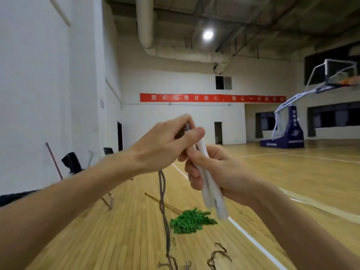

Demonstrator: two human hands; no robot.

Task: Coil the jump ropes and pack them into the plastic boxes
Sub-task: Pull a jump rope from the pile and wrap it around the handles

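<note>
At mid-height before the camera, both hands meet over a jump rope's two white handles. The right hand has its fingers curled round the middle of both handles, holding them side by side and tilted, with their lower ends sticking out below the palm. The left hand is at their upper ends, thumb and fingers pinched together on the tips, where a small dark and metal part shows; exactly what it pinches is blurred.

A grey-brown rope comes out from under the left hand and hangs in doubled strands to the wooden gym floor, where it lies in loose loops near the bottom edge.

A mop with a green head lies on the floor behind the rope. Black chairs stand by the left wall. A red banner hangs on the far wall, and a blue basketball stand is at the right.
</note>
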